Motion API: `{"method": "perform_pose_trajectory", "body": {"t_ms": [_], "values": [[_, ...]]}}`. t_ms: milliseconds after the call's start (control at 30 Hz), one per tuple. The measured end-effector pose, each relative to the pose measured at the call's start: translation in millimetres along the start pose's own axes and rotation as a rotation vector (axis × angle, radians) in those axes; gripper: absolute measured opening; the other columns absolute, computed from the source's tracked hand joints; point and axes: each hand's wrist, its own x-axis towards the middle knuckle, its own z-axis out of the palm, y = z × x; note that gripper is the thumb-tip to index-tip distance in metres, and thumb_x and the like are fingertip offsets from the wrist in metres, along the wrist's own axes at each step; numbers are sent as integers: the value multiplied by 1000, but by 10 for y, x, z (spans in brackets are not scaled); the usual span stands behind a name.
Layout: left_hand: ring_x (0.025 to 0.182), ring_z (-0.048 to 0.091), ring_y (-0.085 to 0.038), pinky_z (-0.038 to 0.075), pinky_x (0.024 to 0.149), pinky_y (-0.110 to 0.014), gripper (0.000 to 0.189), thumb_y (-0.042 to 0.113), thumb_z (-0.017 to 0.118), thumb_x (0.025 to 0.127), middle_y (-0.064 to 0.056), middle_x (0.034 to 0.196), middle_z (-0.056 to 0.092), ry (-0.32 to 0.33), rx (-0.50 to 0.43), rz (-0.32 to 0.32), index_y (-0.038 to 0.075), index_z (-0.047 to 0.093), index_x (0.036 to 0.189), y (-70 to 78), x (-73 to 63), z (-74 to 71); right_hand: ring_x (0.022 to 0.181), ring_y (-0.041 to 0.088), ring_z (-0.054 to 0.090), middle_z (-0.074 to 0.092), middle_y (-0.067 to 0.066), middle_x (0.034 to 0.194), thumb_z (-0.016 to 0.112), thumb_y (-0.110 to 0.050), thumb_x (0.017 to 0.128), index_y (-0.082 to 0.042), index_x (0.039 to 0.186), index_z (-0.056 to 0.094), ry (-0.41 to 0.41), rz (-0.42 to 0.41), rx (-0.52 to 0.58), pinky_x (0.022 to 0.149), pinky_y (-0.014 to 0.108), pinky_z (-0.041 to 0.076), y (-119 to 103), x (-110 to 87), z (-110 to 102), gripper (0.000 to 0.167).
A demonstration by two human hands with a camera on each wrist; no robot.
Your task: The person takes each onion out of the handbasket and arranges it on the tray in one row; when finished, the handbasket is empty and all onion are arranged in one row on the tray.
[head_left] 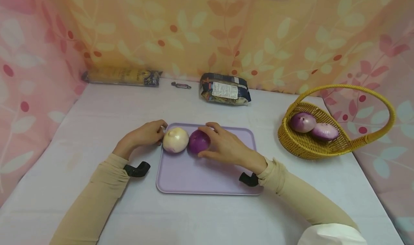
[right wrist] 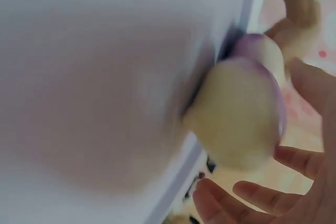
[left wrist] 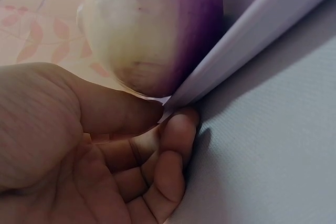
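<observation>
On a lilac tray [head_left: 200, 176] two purple-and-white turnips sit side by side near its far left corner. The left turnip [head_left: 175, 140] shows mostly its white side in the head view; the right turnip [head_left: 198, 143] shows its purple side. My left hand [head_left: 145, 134] pinches the tray's left rim, thumb on top and curled fingers beneath, close below the left turnip [left wrist: 152, 30]. My right hand [head_left: 228, 148] is spread around the right turnip [right wrist: 236, 116], with thumb and fingers apart and a fingertip right at its side.
A yellow wicker basket [head_left: 299, 152] with a tall handle stands at the right, holding two more turnips [head_left: 303, 122]. Along the back lie a long yellow packet [head_left: 119, 76], a small wrapped candy [head_left: 182, 85] and a dark food bag [head_left: 225, 89]. Patterned curtains [head_left: 207, 29] enclose the table.
</observation>
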Motion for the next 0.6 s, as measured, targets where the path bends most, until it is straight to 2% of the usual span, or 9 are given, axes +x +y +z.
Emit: {"method": "perform_pose_trajectory", "body": {"t_ms": [100,167,267,333,400,500,600], "values": [[66,51,-15,43,63,-28,40,-1,39,93,-8,74,60,-1,5,6,-10,44,132,-2,5,-6,114,30,63,49,10,143,65,-49,89,-19,142,48,51,67,-16,88,47,54,100,-112,-139,63],[66,51,-15,43,62,-27,40,-1,39,93,-9,75,60,-1,4,7,-9,44,132,13,8,0,107,28,66,58,9,134,64,-41,92,-15,136,55,129,113,-24,84,47,55,235,-251,-277,51],[67,51,-16,43,62,-27,40,-1,39,94,-9,77,60,-2,0,3,-9,43,133,35,16,-5,89,24,69,69,10,107,65,-23,92,-6,117,66,300,170,-77,74,42,55,516,-505,-501,31],[68,52,-16,43,62,-27,40,0,39,94,-10,78,61,-3,0,-2,-9,43,133,45,18,-14,75,24,65,68,12,88,64,-14,89,-2,104,69,411,229,-130,66,39,50,728,-686,-645,20],[69,52,-17,43,63,-28,40,0,39,95,-10,79,61,-4,2,-6,-9,43,133,48,17,-21,68,25,59,65,13,78,61,-11,87,-1,95,70,507,312,-190,61,38,44,941,-854,-770,16],[69,52,-17,43,63,-28,40,1,39,95,-10,79,61,-8,-3,-16,-9,42,133,40,7,-22,71,33,56,61,18,80,56,-12,86,2,93,68,588,457,-241,61,43,39,1236,-1062,-929,20],[69,53,-17,43,63,-28,40,1,39,96,-10,79,61,-11,-14,-23,-9,41,134,20,-9,-4,85,46,55,59,29,97,55,-15,87,7,106,64,550,565,-290,66,57,41,1480,-1187,-1030,31]]}}
